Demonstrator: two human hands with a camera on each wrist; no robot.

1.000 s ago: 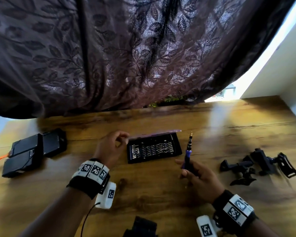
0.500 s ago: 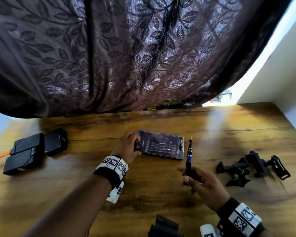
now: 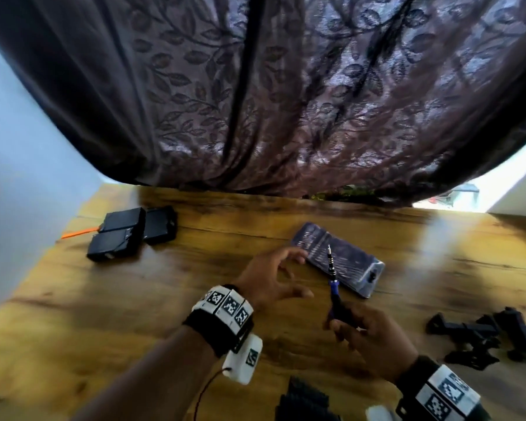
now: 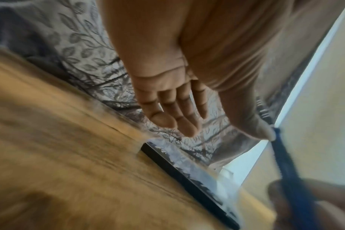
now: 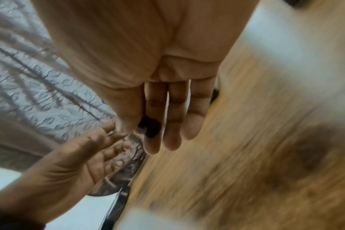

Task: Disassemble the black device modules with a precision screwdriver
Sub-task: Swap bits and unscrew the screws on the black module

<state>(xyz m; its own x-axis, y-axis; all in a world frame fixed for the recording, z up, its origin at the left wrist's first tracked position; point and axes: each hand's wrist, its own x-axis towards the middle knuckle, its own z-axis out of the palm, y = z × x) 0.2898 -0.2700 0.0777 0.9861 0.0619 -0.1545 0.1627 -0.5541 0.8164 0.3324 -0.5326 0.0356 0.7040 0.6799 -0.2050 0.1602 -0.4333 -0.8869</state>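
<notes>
While right hand [image 3: 374, 344] grips screwdriver [image 3: 332, 278], left hand [image 3: 271, 281] hovers spread beside case [image 3: 356, 265] edge.

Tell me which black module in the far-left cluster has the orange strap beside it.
The rear-left module of the cluster: the orange strap ends at its left edge. The front module and right module have none.
</notes>
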